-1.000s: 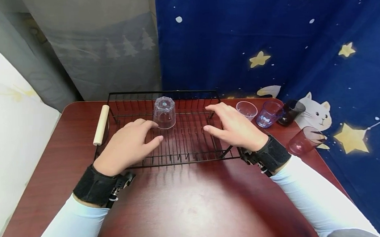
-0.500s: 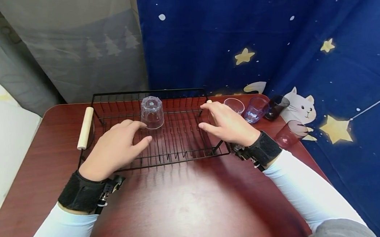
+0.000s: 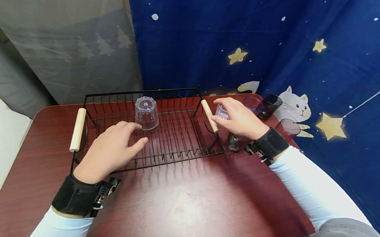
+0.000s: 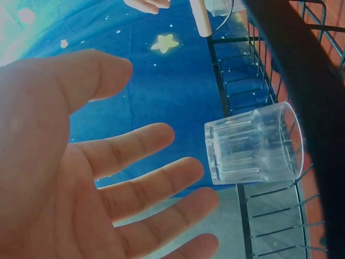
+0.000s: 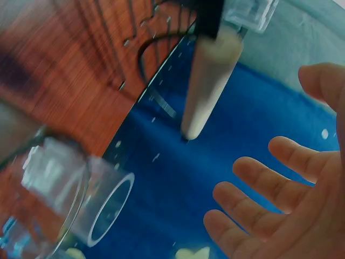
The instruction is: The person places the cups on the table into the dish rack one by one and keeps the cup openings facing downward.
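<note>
A clear tumbler [image 3: 146, 114] stands upside down on the black wire dish rack [image 3: 168, 90]. Just left of it, my left hand [image 3: 110, 147] hovers over the rack, thumb and fingers spread. In the left wrist view those fingers [image 4: 156, 172] are relaxed, and nothing lies between them and the tumbler. Beyond the rack's right wooden handle [image 3: 209, 115], my right hand [image 3: 239, 117] reaches over a clear cup [image 3: 221, 111], which it partly hides. The right wrist view shows the fingers [image 5: 259, 183] loosely extended and holding nothing, with the clear cup [image 5: 108, 202] below them.
To the right stand a blue-purple cup [image 3: 252, 102], a dark cup [image 3: 271, 107] and a pinkish cup [image 3: 290, 127]. Another dark glass [image 3: 233, 143] sits under the right wrist, near the rack's corner. A second wooden handle [image 3: 78, 129] is on the rack's left. Curtains [image 3: 185, 42] hang behind the table.
My right hand has moved right, from over the rack's right end to above the clear cup beyond the handle. The left hand stays beside the tumbler. The head view has turned right.
</note>
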Demonstrator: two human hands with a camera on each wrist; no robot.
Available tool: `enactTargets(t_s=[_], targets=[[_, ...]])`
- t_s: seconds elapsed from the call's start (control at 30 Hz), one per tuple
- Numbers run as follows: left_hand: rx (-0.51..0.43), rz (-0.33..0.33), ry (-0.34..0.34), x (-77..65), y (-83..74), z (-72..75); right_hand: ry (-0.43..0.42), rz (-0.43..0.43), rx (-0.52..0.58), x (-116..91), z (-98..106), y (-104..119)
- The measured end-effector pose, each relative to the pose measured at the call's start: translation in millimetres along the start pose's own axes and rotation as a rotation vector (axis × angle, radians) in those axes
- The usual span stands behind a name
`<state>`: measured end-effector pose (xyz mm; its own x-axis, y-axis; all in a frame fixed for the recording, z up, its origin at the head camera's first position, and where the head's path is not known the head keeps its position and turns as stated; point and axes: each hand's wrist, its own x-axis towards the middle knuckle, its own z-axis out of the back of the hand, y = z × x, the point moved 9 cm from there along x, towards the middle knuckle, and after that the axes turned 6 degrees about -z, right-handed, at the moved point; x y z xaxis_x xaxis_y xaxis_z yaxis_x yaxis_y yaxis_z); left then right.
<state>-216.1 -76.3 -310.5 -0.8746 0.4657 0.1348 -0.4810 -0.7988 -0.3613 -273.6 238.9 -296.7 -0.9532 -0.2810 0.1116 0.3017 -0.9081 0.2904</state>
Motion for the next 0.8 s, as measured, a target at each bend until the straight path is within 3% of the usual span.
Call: enactTargets(t_s=[0.43, 0.8], targets=[[-0.001, -0.018, 0.003, 3.3, -5.4, -4.8, -0.005, -0.137, -0.033, 8, 8, -86], [-0.002, -0.038, -0.025, 5.7, -9.9, -8.2, 0.004, -0.235, -0.068, 13, 5, -140]])
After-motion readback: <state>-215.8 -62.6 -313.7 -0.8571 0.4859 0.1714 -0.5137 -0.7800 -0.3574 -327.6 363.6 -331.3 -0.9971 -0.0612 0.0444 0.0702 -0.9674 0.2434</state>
